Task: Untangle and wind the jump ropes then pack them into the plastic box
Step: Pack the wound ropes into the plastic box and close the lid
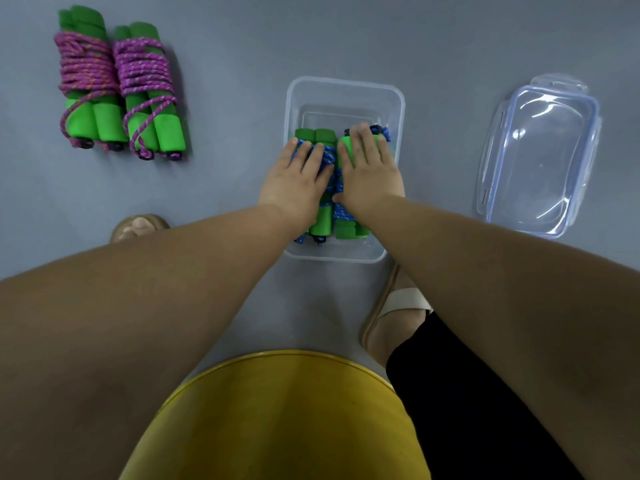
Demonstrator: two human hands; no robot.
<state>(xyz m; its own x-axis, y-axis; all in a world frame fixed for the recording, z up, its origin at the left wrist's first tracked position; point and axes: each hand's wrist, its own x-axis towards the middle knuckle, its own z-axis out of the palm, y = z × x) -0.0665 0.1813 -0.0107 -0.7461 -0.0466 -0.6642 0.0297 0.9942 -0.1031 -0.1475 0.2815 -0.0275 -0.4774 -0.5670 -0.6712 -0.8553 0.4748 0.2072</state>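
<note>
Two blue ropes, wound round green handles, lie side by side in the plastic box. Left hand and right hand lie flat on them, fingers straight, pressing, gripping nothing. Two wound purple ropes wait on the floor at 10 o'clock from the box. Lid off, at 3 o'clock. Winding looks done; packing about half.
</note>
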